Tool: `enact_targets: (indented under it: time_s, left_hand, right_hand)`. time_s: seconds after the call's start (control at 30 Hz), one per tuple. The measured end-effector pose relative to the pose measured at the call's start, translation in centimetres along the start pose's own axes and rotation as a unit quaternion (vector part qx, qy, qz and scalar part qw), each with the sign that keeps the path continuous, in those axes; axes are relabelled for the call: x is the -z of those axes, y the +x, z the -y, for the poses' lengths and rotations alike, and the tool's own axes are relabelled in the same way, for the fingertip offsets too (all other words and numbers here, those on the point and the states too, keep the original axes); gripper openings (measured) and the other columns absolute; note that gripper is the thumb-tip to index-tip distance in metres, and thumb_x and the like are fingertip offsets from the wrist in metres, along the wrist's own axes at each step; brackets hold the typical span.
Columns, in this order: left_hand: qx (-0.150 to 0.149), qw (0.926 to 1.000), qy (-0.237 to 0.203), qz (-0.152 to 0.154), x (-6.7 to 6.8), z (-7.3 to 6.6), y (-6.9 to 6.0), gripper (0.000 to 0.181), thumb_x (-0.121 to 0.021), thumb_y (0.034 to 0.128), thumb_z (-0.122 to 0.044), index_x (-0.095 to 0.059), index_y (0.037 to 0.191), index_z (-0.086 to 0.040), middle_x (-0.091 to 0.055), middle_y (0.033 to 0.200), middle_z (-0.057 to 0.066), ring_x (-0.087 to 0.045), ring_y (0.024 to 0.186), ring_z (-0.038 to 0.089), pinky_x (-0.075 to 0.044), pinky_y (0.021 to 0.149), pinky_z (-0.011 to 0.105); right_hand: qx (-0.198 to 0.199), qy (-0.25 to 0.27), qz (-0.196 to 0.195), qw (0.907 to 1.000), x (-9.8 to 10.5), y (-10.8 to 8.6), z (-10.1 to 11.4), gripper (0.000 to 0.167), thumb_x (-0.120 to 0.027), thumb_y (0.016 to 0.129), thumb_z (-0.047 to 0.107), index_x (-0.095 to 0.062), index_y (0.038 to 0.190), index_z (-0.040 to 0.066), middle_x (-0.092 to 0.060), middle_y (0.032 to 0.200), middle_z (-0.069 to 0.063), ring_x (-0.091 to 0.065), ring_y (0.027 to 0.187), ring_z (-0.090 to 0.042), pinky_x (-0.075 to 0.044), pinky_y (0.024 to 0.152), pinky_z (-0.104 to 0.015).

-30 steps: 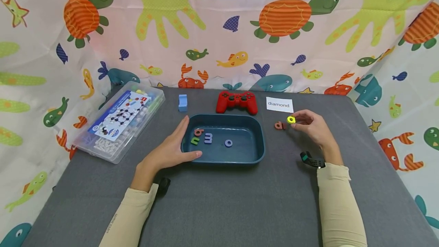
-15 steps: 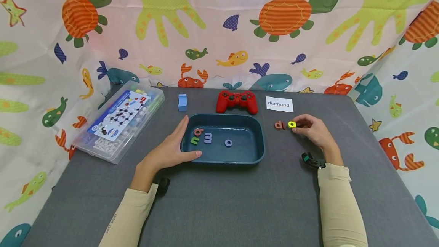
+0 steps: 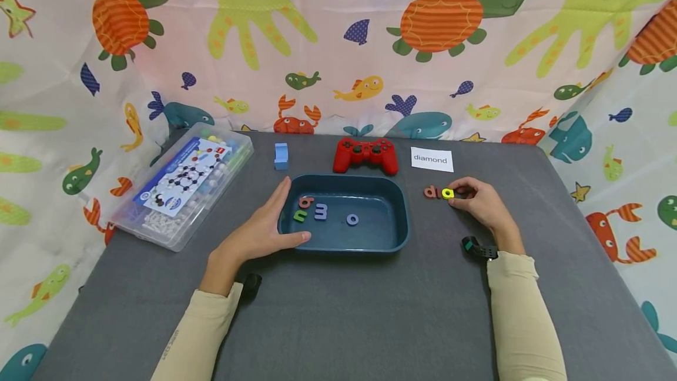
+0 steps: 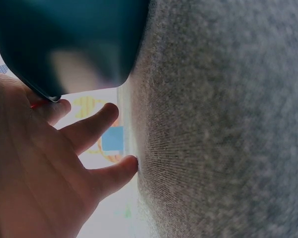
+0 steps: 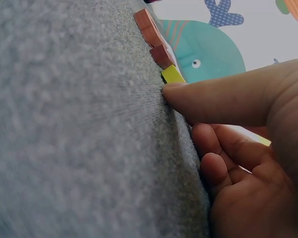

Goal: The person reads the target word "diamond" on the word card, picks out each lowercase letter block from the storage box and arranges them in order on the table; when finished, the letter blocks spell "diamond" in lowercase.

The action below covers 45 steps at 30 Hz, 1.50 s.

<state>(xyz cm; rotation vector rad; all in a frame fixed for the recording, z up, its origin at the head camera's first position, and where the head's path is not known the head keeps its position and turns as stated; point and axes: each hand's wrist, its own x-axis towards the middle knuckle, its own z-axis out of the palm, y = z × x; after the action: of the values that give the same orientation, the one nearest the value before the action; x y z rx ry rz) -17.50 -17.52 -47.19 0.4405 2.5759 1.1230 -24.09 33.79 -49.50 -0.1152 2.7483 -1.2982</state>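
My right hand [image 3: 482,201] pinches a yellow letter "a" [image 3: 447,193] on the table, close to the right side of a reddish-brown letter "i" [image 3: 438,193]. Left of that lies a reddish-brown "d" [image 3: 429,192]. The right wrist view shows the thumb against the yellow letter's edge. A dark blue tray [image 3: 370,247] stands mid-table, with my left hand [image 3: 259,231] resting on its left end, fingers spread and thumb over the near rim. Inside the tray lie a green "n" [image 3: 300,216], a purple "m" [image 3: 320,211], a purple "o" [image 3: 352,220] and a reddish-brown letter [image 3: 305,203].
A card reading "diamond" [image 3: 432,159] lies behind the letter row. A red game controller [image 3: 365,156] and a light blue block [image 3: 281,156] are behind the tray. At the left sits a clear plastic case [image 3: 182,187] of model parts. A patterned curtain [image 3: 338,63] hangs behind.
My right hand has brought the yellow "a" down beside the letter row, then shifted it left, close to the "i". The left hand and tray stay in place.
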Motion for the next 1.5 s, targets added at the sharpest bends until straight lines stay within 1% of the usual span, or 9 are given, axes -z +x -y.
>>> enact_targets:
  time_s: [0.17, 0.3, 0.53, 0.77, 1.0, 1.13, 1.37, 1.5]
  left_hand:
    - [0.0, 1.0, 0.002, 0.001, 0.16, -0.14, 0.0, 0.129, -0.078, 0.0869, -0.066, 0.006, 0.173, -0.021, 0.007, 0.18, 0.0, -0.008, 0.163, 0.038, -0.024, 0.12, 0.072]
    - [0.0, 1.0, 0.003, 0.002, 0.18, -0.15, 0.02, 0.129, -0.078, 0.0873, -0.065, 0.006, 0.173, -0.019, 0.007, 0.18, 0.001, -0.008, 0.163, 0.038, -0.023, 0.12, 0.072]
    - [-0.002, 1.0, 0.002, 0.005, 0.19, 0.0, 0.01, 0.127, -0.078, 0.0885, -0.064, 0.006, 0.173, -0.021, 0.008, 0.18, -0.001, -0.008, 0.163, 0.037, -0.022, 0.121, 0.072]
    - [-0.001, 1.0, 0.005, 0.005, 0.19, 0.12, 0.02, 0.128, -0.077, 0.0881, -0.066, 0.006, 0.173, -0.021, 0.008, 0.18, -0.001, -0.008, 0.163, 0.037, -0.022, 0.121, 0.072]
    - [-0.003, 1.0, 0.002, 0.006, 0.25, -0.05, -0.07, 0.128, -0.078, 0.0884, -0.065, 0.007, 0.173, -0.021, 0.008, 0.18, 0.0, -0.007, 0.163, 0.038, -0.022, 0.121, 0.072]
    - [-0.004, 1.0, 0.005, 0.006, 0.24, -0.05, -0.05, 0.127, -0.078, 0.0885, -0.065, 0.008, 0.173, -0.023, 0.008, 0.18, 0.0, -0.008, 0.163, 0.037, -0.021, 0.121, 0.071]
    - [-0.001, 1.0, 0.004, 0.003, 0.2, -0.09, 0.04, 0.126, -0.078, 0.0894, -0.061, 0.008, 0.173, -0.024, 0.008, 0.18, 0.0, -0.008, 0.163, 0.037, -0.021, 0.121, 0.071]
    - [0.0, 1.0, 0.006, 0.003, 0.17, -0.05, 0.09, 0.126, -0.078, 0.089, -0.062, 0.008, 0.173, -0.023, 0.008, 0.18, 0.0, -0.008, 0.163, 0.037, -0.021, 0.121, 0.071]
  right_hand:
    - [-0.006, -0.004, 0.003, 1.0, -0.03, 0.03, 0.14, 0.036, -0.076, 0.098, 0.007, -0.066, 0.131, -0.004, -0.06, 0.121, -0.024, -0.05, 0.101, -0.032, -0.042, 0.082, -0.035]
    - [-0.007, -0.004, 0.007, 0.9999, 0.01, 0.07, 0.11, 0.038, -0.076, 0.098, 0.007, -0.065, 0.133, -0.004, -0.059, 0.122, -0.024, -0.049, 0.1, -0.032, -0.041, 0.081, -0.036]
    - [0.0, -0.007, 0.004, 1.0, -0.04, 0.25, -0.1, 0.036, -0.076, 0.099, 0.007, -0.066, 0.132, -0.004, -0.06, 0.122, -0.024, -0.049, 0.097, -0.032, -0.042, 0.079, -0.034]
    - [0.008, -0.007, -0.001, 0.9999, -0.1, 0.24, -0.13, 0.034, -0.075, 0.099, 0.005, -0.067, 0.131, -0.005, -0.06, 0.121, -0.024, -0.05, 0.097, -0.03, -0.043, 0.078, -0.031]
    - [0.009, -0.002, -0.001, 1.0, -0.02, 0.09, -0.07, 0.035, -0.075, 0.099, 0.006, -0.067, 0.132, -0.005, -0.061, 0.123, -0.025, -0.05, 0.099, -0.029, -0.043, 0.076, -0.026]
    - [0.012, -0.001, -0.001, 0.9999, -0.02, 0.08, -0.02, 0.034, -0.075, 0.099, 0.005, -0.067, 0.131, -0.005, -0.062, 0.122, -0.024, -0.051, 0.099, -0.028, -0.044, 0.077, -0.027]
    - [0.018, 0.006, 0.0, 0.9998, 0.02, 0.03, -0.11, 0.034, -0.075, 0.099, 0.005, -0.067, 0.131, -0.006, -0.061, 0.121, -0.025, -0.051, 0.1, -0.028, -0.044, 0.078, -0.026]
    - [0.019, 0.001, -0.003, 0.9998, 0.03, 0.05, -0.22, 0.033, -0.074, 0.099, 0.004, -0.067, 0.13, -0.005, -0.062, 0.121, -0.024, -0.051, 0.099, -0.028, -0.044, 0.077, -0.026]
